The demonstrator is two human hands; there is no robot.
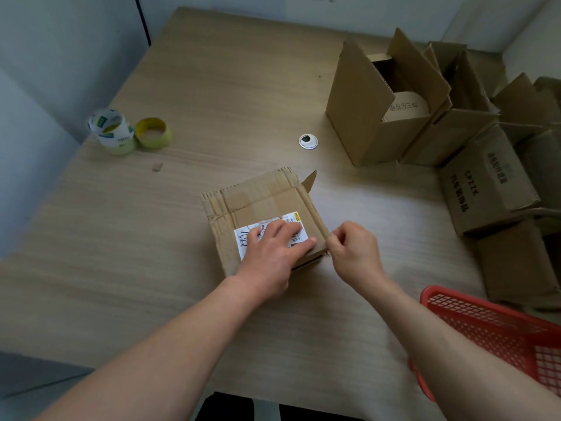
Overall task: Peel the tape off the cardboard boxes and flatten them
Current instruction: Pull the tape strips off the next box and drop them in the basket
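Note:
A small taped cardboard box with a white shipping label lies in the middle of the wooden table. My left hand lies flat on its top over the label, fingers straight, holding it down. At the box's right edge my right hand has its fingers curled, and thumb and forefinger pinch a strip of tape at the near right corner. A small flap sticks up at the box's far right corner.
Several opened cardboard boxes stand and lie along the table's right side. A red plastic basket sits at the near right. Rolls of tape sit at the left by the wall. A metal cable grommet is set into the tabletop.

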